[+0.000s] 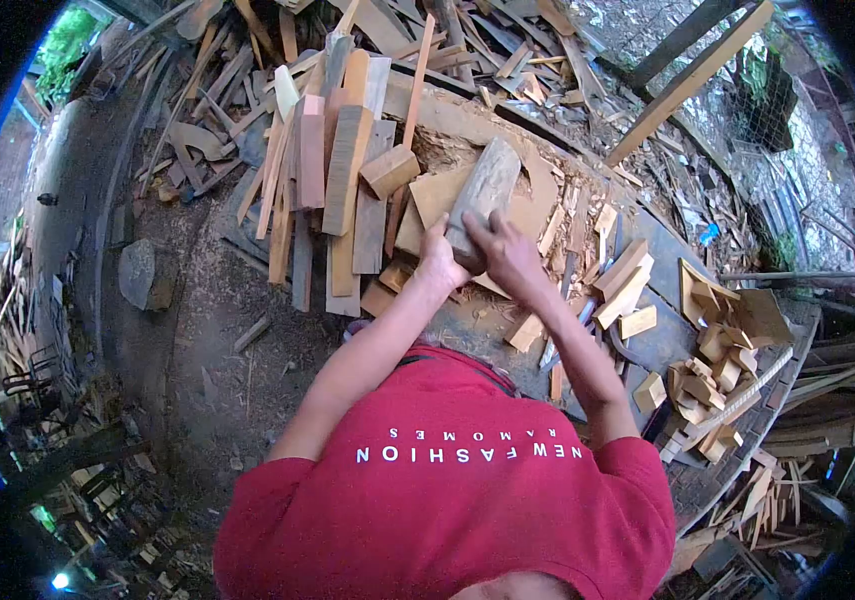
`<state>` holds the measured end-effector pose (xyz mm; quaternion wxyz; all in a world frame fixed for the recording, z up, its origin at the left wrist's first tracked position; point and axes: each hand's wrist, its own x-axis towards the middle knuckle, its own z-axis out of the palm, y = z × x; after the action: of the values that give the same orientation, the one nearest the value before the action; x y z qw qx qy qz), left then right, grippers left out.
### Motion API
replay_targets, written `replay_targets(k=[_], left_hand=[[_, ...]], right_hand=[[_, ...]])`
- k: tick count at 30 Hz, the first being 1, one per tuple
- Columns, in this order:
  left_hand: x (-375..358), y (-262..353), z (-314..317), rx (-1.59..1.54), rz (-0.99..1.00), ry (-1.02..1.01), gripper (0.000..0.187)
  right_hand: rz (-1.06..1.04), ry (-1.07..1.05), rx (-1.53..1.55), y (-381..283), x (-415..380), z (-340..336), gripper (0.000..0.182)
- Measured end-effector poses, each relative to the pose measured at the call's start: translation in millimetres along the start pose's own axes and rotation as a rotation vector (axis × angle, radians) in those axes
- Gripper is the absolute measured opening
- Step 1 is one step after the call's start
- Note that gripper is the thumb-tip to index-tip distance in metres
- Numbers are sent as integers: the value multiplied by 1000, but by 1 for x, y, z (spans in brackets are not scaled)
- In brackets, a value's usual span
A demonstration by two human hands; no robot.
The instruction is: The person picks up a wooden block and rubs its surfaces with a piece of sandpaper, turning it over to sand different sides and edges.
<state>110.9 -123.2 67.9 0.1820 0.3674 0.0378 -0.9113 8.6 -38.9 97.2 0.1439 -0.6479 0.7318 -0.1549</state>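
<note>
A thick grey piece of wood (492, 185) lies slanted over some flat brown boards (437, 197) on the workbench. My left hand (437, 262) is closed around its near end from the left side. From the right, my right hand (513, 258) grips the same end, with a finger stretched along the top face. The undersides of both hands are hidden. Just left of the wood, a short brown block (389, 171) rests on a stack of long planks (349, 170).
Small offcuts and wood blocks (623, 285) lie to the right on the bench (659, 250). A heap of cut pieces (712, 375) sits at its right end. Scrap wood (377, 25) is piled behind, and a slanted post (692, 80) stands at back right. A stump (145, 275) is on the floor.
</note>
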Motion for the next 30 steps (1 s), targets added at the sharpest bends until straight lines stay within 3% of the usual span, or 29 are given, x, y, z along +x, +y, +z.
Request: replay_targets(k=[1, 5, 7, 9, 10, 13, 15, 17, 19, 22, 27, 30], left_hand=[[-6, 1, 4, 28, -36, 11, 56], [21, 0, -23, 67, 41, 0, 56], [15, 3, -17, 22, 10, 63, 46], [19, 6, -23, -7, -84, -104, 43], [18, 5, -25, -28, -105, -95, 42], [11, 6, -14, -4, -75, -71, 42], [6, 5, -12, -78, -57, -82, 43], [6, 2, -14, 41, 73, -94, 44], [7, 2, -12, 61, 68, -46, 45], [12, 4, -14, -30, -104, -58, 46], [16, 4, -18, 13, -102, -49, 47], [12, 3, -21, 57, 28, 13, 42]], right_hand=[[-65, 79, -8, -8, -9, 0, 58], [-11, 29, -17, -33, -22, -13, 60], [-96, 62, -40, -22, -14, -10, 56], [-125, 36, -90, -9, 1, -9, 52], [-115, 43, -127, -6, 9, -8, 51], [-79, 48, -127, -16, 10, -10, 50], [-182, 141, -92, -27, -5, -4, 52], [-128, 83, -128, -32, -11, -7, 55], [-125, 66, -22, -26, -12, -10, 55], [-100, 92, -56, -7, 9, -4, 50], [-115, 115, -90, -8, 4, 2, 50], [-148, 28, -36, -28, -19, -12, 57]])
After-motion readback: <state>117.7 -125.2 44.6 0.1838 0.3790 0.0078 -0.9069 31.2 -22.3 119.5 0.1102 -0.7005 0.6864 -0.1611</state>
